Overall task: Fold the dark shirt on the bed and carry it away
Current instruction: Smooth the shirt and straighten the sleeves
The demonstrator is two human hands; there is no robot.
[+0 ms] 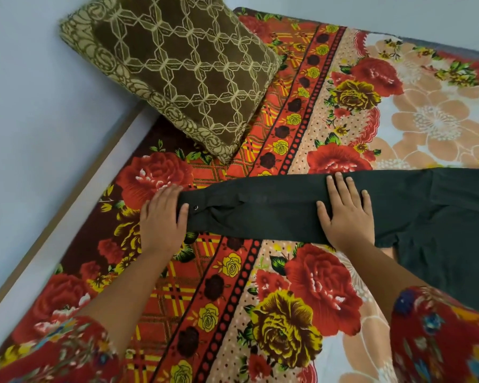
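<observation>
The dark shirt lies on the bed, its body at the right edge of the view and one long sleeve stretched out to the left. My left hand holds the cuff end of that sleeve, thumb on top by a small button, fingers at the cuff's edge. My right hand lies flat on the sleeve further right, fingers spread and pressing the cloth down. The rest of the shirt runs out of view on the right.
A red floral bedsheet covers the bed. A brown patterned pillow sits at the head, near the wall. The bed's wooden edge and pale floor are on the left.
</observation>
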